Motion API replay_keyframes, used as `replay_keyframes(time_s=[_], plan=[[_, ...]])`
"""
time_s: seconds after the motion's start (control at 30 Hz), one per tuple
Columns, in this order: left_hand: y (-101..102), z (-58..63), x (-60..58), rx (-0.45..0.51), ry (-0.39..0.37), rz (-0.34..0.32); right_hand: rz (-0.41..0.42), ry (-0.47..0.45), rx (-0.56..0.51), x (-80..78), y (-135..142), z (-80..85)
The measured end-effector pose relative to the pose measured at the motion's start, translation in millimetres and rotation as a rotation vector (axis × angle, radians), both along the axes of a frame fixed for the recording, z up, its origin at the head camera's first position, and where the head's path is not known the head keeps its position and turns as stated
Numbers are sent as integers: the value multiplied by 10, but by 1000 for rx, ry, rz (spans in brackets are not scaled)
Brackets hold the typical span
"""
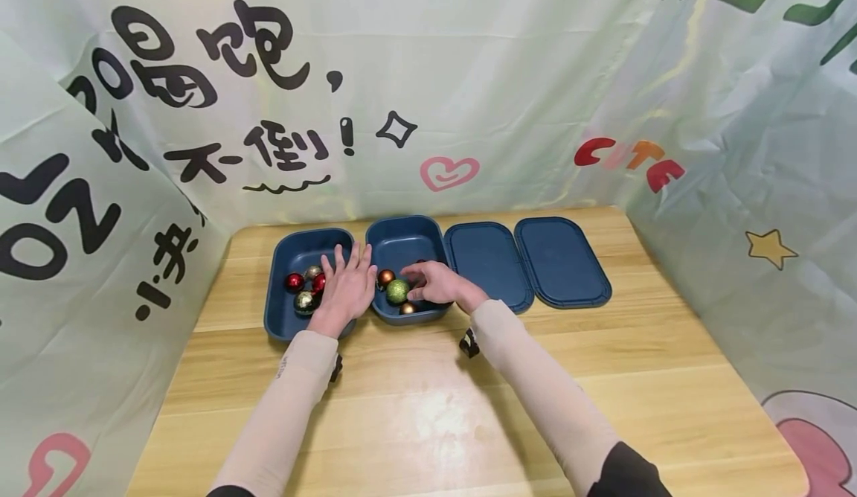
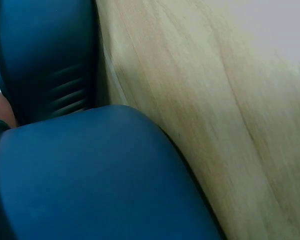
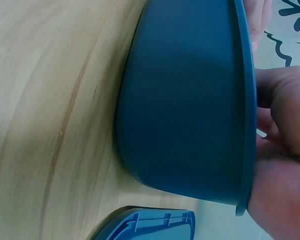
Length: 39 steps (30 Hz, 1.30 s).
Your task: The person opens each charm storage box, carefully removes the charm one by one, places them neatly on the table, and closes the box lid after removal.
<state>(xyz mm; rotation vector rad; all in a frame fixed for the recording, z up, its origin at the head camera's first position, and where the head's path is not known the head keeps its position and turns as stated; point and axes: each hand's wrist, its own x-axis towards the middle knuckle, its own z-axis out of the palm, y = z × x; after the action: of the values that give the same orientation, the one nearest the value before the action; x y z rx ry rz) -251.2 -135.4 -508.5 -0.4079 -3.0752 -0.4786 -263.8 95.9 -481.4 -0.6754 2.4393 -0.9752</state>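
Observation:
Two blue boxes stand side by side on a wooden table. In the head view the left box (image 1: 283, 324) holds red, gold and pale baubles, among them a red bauble (image 1: 294, 282). My left hand (image 1: 344, 289) lies over that box's right side, fingers straight and spread, covering part of its contents. My right hand (image 1: 438, 286) reaches into the right box (image 1: 410, 319), fingers bent and thumb apart from them, beside a green glitter bauble (image 1: 397, 292). Copper baubles (image 1: 386, 277) sit close by. The right wrist view shows fingers (image 3: 290, 110) over the box's rim.
Two blue lids (image 1: 487, 265) (image 1: 562, 263) lie flat to the right of the boxes. A printed cloth (image 1: 522, 110) hangs behind and along both sides of the table (image 1: 415, 422). Black wrist cameras (image 1: 470, 342) sit under the wrists.

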Motion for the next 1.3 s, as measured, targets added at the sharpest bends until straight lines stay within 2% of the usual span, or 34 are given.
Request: replay_keyframes(time_s=[0.5, 0.97, 1.3], plan=[[35, -13, 0, 14, -8, 4, 4, -124, -32, -47, -25, -104], [42, 16, 3, -2, -21, 8, 33, -31, -1, -44, -80, -96], [-1, 31, -19, -10, -21, 2, 8, -35, 2, -51, -118, -116]])
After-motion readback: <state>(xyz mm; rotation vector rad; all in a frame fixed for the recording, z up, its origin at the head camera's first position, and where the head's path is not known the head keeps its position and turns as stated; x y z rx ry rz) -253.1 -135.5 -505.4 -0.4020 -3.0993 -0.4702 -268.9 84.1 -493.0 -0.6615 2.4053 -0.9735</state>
